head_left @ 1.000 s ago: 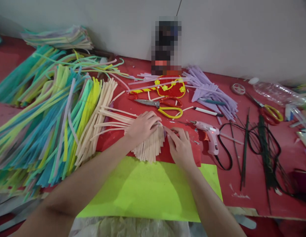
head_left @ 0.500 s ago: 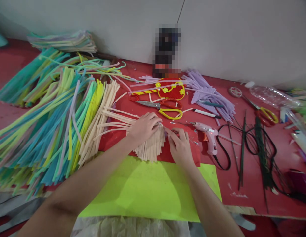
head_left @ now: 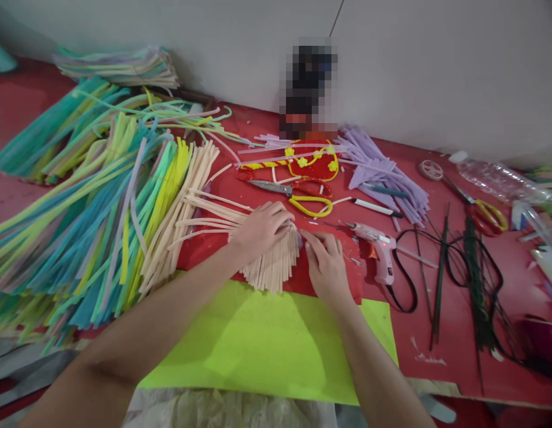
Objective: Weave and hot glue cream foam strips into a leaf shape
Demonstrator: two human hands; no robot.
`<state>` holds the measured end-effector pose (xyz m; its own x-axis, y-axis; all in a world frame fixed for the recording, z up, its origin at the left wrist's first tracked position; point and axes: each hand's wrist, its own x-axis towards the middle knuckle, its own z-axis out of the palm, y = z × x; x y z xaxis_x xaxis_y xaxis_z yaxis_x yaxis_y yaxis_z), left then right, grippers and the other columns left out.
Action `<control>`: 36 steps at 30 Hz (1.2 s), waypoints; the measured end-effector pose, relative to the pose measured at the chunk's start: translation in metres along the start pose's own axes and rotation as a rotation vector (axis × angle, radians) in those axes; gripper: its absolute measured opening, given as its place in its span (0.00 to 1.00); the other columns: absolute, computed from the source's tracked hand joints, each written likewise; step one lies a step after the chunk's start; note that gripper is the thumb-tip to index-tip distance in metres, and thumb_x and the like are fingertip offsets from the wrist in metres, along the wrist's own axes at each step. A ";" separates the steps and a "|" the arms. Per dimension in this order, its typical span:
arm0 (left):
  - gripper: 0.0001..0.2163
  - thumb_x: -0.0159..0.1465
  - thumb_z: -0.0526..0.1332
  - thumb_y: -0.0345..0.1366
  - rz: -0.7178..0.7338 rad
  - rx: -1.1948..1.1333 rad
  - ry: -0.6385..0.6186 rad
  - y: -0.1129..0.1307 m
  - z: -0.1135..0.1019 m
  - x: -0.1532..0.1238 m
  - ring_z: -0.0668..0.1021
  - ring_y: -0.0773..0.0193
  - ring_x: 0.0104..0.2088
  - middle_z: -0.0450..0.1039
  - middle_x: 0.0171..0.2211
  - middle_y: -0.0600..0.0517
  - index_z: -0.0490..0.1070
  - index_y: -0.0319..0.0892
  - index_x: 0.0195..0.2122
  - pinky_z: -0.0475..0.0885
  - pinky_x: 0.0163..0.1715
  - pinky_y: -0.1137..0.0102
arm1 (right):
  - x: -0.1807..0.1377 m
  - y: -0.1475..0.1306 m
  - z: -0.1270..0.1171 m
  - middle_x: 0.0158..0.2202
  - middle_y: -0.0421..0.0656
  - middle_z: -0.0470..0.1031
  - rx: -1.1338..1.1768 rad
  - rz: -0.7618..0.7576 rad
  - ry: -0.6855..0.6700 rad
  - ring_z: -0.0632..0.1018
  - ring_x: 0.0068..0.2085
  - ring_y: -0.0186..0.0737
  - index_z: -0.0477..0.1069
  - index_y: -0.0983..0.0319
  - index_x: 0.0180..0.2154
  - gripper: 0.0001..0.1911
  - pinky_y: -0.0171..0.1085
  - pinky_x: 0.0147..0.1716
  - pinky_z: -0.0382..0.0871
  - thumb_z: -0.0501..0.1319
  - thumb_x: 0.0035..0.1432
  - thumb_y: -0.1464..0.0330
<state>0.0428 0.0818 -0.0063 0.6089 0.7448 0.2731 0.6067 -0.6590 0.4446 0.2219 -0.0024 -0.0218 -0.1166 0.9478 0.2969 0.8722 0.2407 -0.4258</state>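
Observation:
A fan-shaped piece of cream pipe cleaners [head_left: 271,267], laid side by side, rests on a red sheet [head_left: 347,279]. Over its upper part lies my left hand [head_left: 267,224], fingers bent and closed on it. My right hand [head_left: 324,255] is at the piece's right edge, its fingers curled and the index fingertip reaching a small purple bit there; whether anything sits in that pinch is hidden. Loose cream pipe cleaners [head_left: 208,215] stick out left of my left hand. Just beyond the hands lie scissors [head_left: 309,202] with yellow and red handles.
Colourful pipe-cleaner bundles [head_left: 101,226] fill the left. Purple pipe cleaners [head_left: 382,172] and a red-and-yellow ornament [head_left: 318,160] lie at the back. Rightward are a marker [head_left: 376,208], a pink glue gun [head_left: 377,244] with cord, dark stems [head_left: 478,285] and a bottle [head_left: 498,175]. A lime sheet [head_left: 267,345] lies in front.
The view has shifted slightly. Both hands stay at the cream pipe-cleaner piece in nearly the same pose; nothing is visibly picked up or let go.

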 end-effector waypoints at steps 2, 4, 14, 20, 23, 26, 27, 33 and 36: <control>0.08 0.68 0.54 0.35 0.010 0.002 0.012 -0.001 0.001 0.000 0.73 0.60 0.42 0.72 0.41 0.48 0.69 0.39 0.45 0.69 0.43 0.64 | 0.000 0.000 0.001 0.44 0.50 0.67 -0.015 0.007 -0.014 0.68 0.45 0.47 0.65 0.57 0.57 0.20 0.47 0.45 0.66 0.46 0.67 0.68; 0.08 0.68 0.54 0.34 0.013 0.009 0.013 -0.001 0.001 0.000 0.73 0.60 0.42 0.71 0.41 0.48 0.69 0.40 0.45 0.69 0.43 0.64 | 0.000 0.001 0.002 0.44 0.50 0.66 -0.033 0.011 -0.028 0.68 0.46 0.47 0.64 0.56 0.58 0.21 0.47 0.45 0.66 0.45 0.67 0.68; 0.08 0.68 0.54 0.34 0.012 0.003 0.011 0.000 0.001 -0.001 0.73 0.60 0.42 0.71 0.41 0.48 0.69 0.39 0.44 0.69 0.43 0.64 | 0.000 -0.003 0.001 0.44 0.50 0.66 -0.051 0.019 -0.027 0.67 0.43 0.47 0.66 0.55 0.56 0.21 0.47 0.43 0.66 0.44 0.66 0.70; 0.09 0.67 0.55 0.35 0.000 0.000 -0.012 0.000 0.000 0.000 0.72 0.59 0.42 0.71 0.42 0.48 0.70 0.38 0.44 0.69 0.44 0.64 | 0.000 -0.004 -0.001 0.44 0.49 0.65 -0.039 0.008 -0.030 0.67 0.42 0.46 0.67 0.55 0.53 0.19 0.46 0.43 0.66 0.44 0.67 0.70; 0.08 0.67 0.56 0.34 -0.003 0.008 -0.018 0.000 0.000 0.000 0.73 0.59 0.42 0.71 0.42 0.48 0.70 0.38 0.44 0.69 0.44 0.64 | 0.001 -0.005 -0.002 0.44 0.49 0.65 -0.036 0.013 -0.032 0.66 0.42 0.46 0.68 0.56 0.52 0.19 0.46 0.42 0.65 0.45 0.66 0.71; 0.08 0.67 0.56 0.34 0.000 0.005 -0.014 0.000 0.000 0.000 0.73 0.59 0.42 0.71 0.42 0.48 0.70 0.38 0.44 0.69 0.44 0.64 | 0.001 -0.006 -0.002 0.44 0.49 0.65 -0.034 0.012 -0.031 0.66 0.41 0.46 0.69 0.57 0.51 0.19 0.46 0.42 0.66 0.45 0.66 0.72; 0.08 0.67 0.56 0.34 0.000 0.004 -0.013 0.000 0.000 0.000 0.73 0.59 0.42 0.71 0.42 0.48 0.70 0.38 0.45 0.69 0.44 0.64 | 0.001 -0.006 -0.002 0.44 0.49 0.66 -0.031 0.013 -0.029 0.66 0.41 0.46 0.69 0.56 0.51 0.19 0.46 0.42 0.66 0.45 0.66 0.72; 0.08 0.68 0.54 0.34 0.004 -0.002 -0.005 0.001 -0.001 0.000 0.73 0.60 0.42 0.72 0.41 0.48 0.70 0.39 0.44 0.69 0.43 0.64 | 0.000 -0.004 -0.001 0.44 0.49 0.66 -0.020 0.024 -0.033 0.67 0.42 0.47 0.69 0.56 0.51 0.19 0.47 0.42 0.66 0.44 0.66 0.71; 0.08 0.68 0.54 0.34 0.001 -0.003 -0.009 0.001 -0.001 0.000 0.73 0.60 0.42 0.71 0.41 0.47 0.70 0.39 0.44 0.69 0.44 0.64 | 0.000 -0.002 0.000 0.44 0.49 0.66 -0.016 0.023 -0.039 0.67 0.43 0.47 0.68 0.56 0.52 0.20 0.47 0.43 0.65 0.44 0.66 0.70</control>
<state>0.0427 0.0813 -0.0046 0.6141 0.7433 0.2655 0.6048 -0.6592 0.4468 0.2202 -0.0028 -0.0206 -0.1141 0.9606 0.2535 0.8824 0.2153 -0.4184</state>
